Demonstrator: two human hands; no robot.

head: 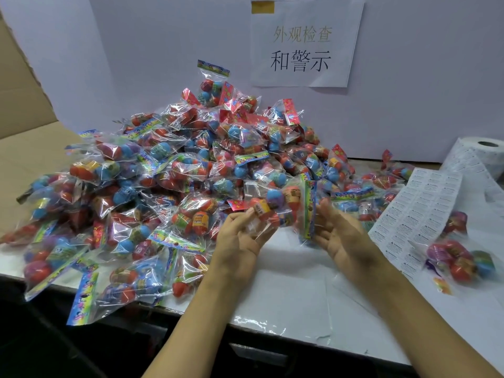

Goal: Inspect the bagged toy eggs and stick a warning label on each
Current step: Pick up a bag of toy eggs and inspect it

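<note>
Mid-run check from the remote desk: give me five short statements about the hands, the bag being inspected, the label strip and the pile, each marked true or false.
1. Both hands, the left hand and the right hand, are at one bag of toy eggs. True.
2. The label sheet lies left of the pile. False: it lies to the right, running from the label roll.
3. The pile of bags sits in front of a paper sign on the wall. True.
4. The held bag lies flat on the table. False: it is raised above it, between the hands.
5. One bag of eggs lies apart at the right, by the label sheet. True.
</note>
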